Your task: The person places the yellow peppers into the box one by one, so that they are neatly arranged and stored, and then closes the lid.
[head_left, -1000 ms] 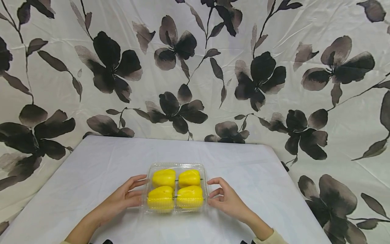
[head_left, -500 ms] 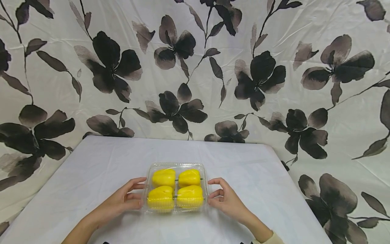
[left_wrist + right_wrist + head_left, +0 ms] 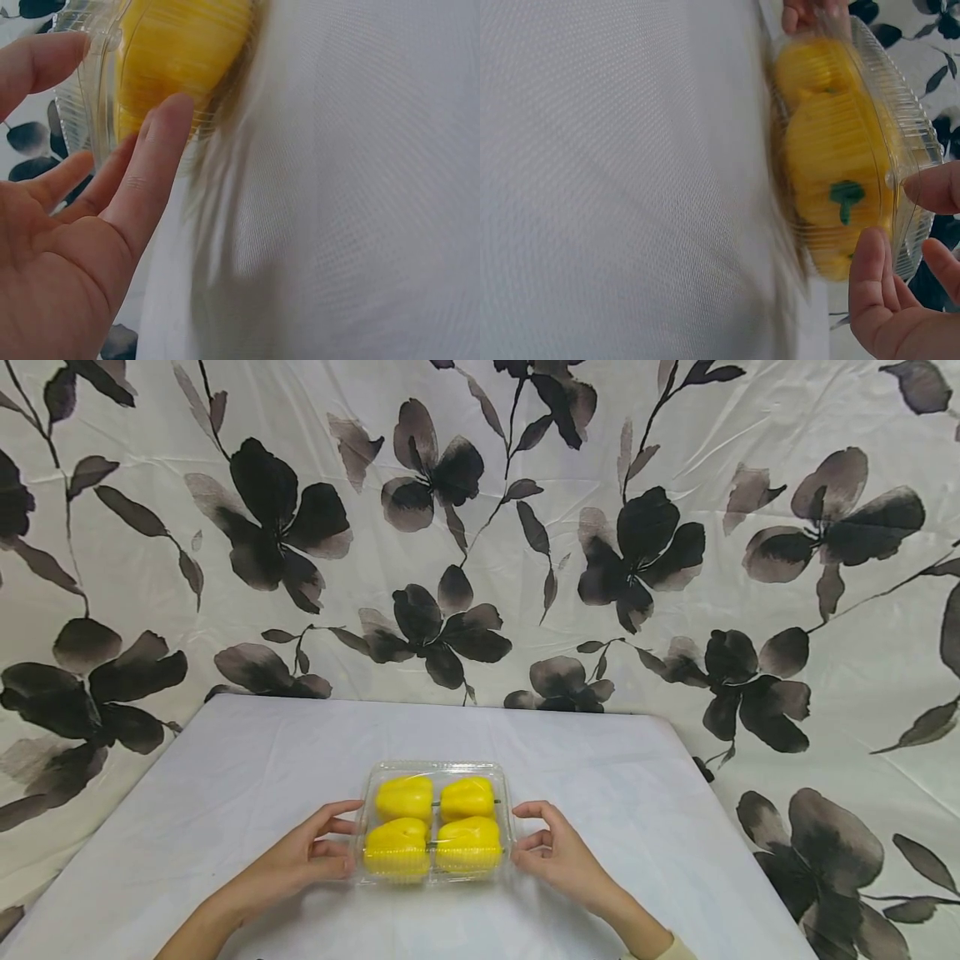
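Note:
A clear plastic clamshell box (image 3: 437, 767) lies flat near the front middle of the table, holding several yellow bell peppers (image 3: 468, 843). My left hand (image 3: 303, 852) is at its left side; its spread fingers touch the ribbed wall in the left wrist view, with the thumb near the rim. At the right side, my right hand (image 3: 555, 852) has its index finger and thumb against the box's edge, fingers loosely bent. A pepper's green stem (image 3: 846, 196) shows through the plastic in the right wrist view. The lid appears to be down over the peppers.
White cloth covers the table (image 3: 600, 760). Behind it hangs a pale curtain (image 3: 540, 568) printed with dark flowers, and the table's back edge runs along it. A light sleeve (image 3: 663, 950) shows at the right wrist.
My left hand's fingers have shifted slightly toward the front along the box's left side. The right hand and the box stay nearly in place.

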`<action>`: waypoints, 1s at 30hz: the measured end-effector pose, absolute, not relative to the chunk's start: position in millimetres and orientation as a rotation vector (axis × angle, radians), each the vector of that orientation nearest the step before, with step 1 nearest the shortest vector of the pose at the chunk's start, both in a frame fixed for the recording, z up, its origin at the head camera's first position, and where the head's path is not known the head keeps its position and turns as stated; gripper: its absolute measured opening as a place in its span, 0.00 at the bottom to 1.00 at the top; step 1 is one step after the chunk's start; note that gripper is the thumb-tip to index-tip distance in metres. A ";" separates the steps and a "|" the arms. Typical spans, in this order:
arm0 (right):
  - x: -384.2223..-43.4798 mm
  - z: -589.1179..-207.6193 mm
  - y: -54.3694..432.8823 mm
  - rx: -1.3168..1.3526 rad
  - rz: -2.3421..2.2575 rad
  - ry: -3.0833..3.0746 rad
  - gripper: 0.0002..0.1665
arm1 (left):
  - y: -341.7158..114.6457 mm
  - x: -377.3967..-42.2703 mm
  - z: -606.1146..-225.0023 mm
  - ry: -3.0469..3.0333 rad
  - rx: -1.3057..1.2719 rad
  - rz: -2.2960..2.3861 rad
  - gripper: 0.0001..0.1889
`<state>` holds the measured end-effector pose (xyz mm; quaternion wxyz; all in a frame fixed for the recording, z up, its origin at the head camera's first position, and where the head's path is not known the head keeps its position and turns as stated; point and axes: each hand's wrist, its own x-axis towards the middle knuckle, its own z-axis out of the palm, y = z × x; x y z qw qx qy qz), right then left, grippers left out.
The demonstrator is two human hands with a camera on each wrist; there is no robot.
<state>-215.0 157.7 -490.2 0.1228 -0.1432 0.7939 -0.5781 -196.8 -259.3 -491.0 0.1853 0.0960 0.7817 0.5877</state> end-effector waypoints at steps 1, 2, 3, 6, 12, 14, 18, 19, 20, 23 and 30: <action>-214.9 -490.1 157.7 -0.412 -1.686 2.312 0.35 | -259.2 -196.8 -490.8 2.205 0.267 1.652 0.43; -214.9 -490.2 157.7 -0.409 -1.685 2.307 0.35 | -259.1 -196.8 -490.7 2.208 0.264 1.649 0.43; -214.8 -490.0 157.7 -0.406 -1.682 2.305 0.34 | -259.1 -196.5 -490.5 2.208 0.262 1.649 0.43; -214.6 -489.9 157.6 -0.401 -1.666 2.303 0.33 | -259.2 -195.4 -490.2 2.207 0.266 1.649 0.43; -213.4 -487.3 157.0 -0.422 -1.621 2.302 0.32 | -259.6 -194.0 -489.9 2.204 0.277 1.655 0.43; -213.0 -486.1 156.8 -0.425 -1.611 2.292 0.33 | -259.1 -194.0 -490.2 2.202 0.270 1.655 0.43; -211.4 -484.6 156.8 -0.416 -1.604 2.276 0.35 | -257.8 -194.2 -492.0 2.189 0.252 1.663 0.45; -211.3 -484.5 156.6 -0.410 -1.608 2.269 0.36 | -257.5 -194.1 -492.4 2.185 0.248 1.666 0.45; -211.0 -484.6 156.7 -0.408 -1.612 2.260 0.36 | -257.2 -193.9 -492.6 2.182 0.247 1.668 0.46; -210.7 -485.4 157.0 -0.403 -1.629 2.233 0.38 | -256.4 -193.2 -492.6 2.177 0.242 1.670 0.48; -210.7 -484.9 157.9 -0.427 -1.637 2.193 0.38 | -255.7 -192.4 -491.5 2.204 0.227 1.634 0.49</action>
